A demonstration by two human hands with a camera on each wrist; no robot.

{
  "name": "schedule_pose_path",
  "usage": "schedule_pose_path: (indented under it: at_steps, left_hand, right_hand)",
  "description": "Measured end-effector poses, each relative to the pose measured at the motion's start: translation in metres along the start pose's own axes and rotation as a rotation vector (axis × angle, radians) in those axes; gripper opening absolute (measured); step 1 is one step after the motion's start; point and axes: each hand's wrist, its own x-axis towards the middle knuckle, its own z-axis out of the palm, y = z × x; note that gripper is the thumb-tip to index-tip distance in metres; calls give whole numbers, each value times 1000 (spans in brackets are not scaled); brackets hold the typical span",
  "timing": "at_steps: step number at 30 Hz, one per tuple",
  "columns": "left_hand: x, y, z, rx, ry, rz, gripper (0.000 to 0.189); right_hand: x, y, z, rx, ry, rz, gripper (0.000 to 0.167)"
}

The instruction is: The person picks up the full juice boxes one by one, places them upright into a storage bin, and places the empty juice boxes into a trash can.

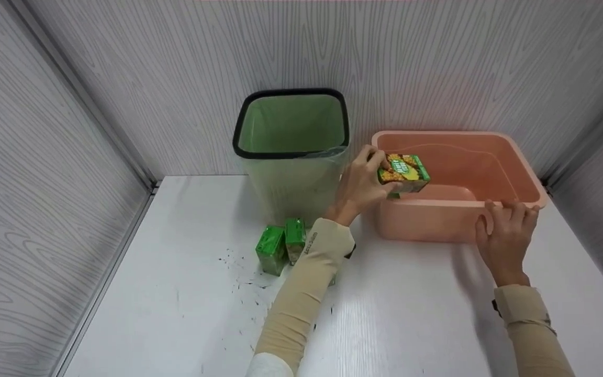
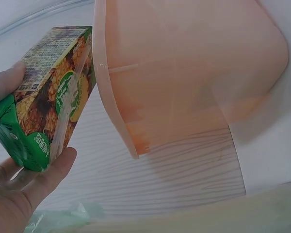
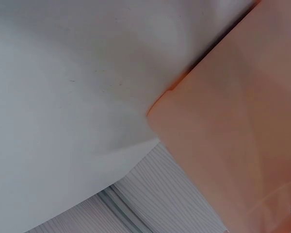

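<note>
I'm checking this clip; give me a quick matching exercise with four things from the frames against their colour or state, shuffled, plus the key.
Things:
1. Tub
2. Left hand
3. Bin
4. Right hand

Colour or state:
A. Gripping a carton
B. Green, black-rimmed
C. Holding the tub's near edge
D. Salmon pink

Pairs: 1-D, 2-A, 3-B, 4-C
</note>
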Motion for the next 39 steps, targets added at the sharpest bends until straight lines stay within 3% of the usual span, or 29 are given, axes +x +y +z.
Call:
schedule_pose_path:
  at_steps: [11, 19, 25, 30, 34, 39]
  left_hand:
    - [17, 7, 19, -90, -17, -2, 36]
    - [24, -1, 31, -191, 65, 10, 38]
    - [24, -8, 39, -165, 115, -42, 36]
    - [26, -8, 50, -121, 148, -28, 34]
    - [25, -8, 55, -41, 96, -70, 35]
    - [26, -11, 54, 34, -33, -106, 36]
  right_hand:
    - [-3, 5, -8, -38, 2, 6, 22]
    - [-4, 7, -10, -35, 8, 10, 22]
    - [-4, 4, -6, -26, 12, 23, 21]
    - [-4, 3, -7, -37, 9, 24, 21]
    - [-4, 3, -9, -36, 12, 22, 21]
    - [-2, 1, -7, -20, 16, 36, 20]
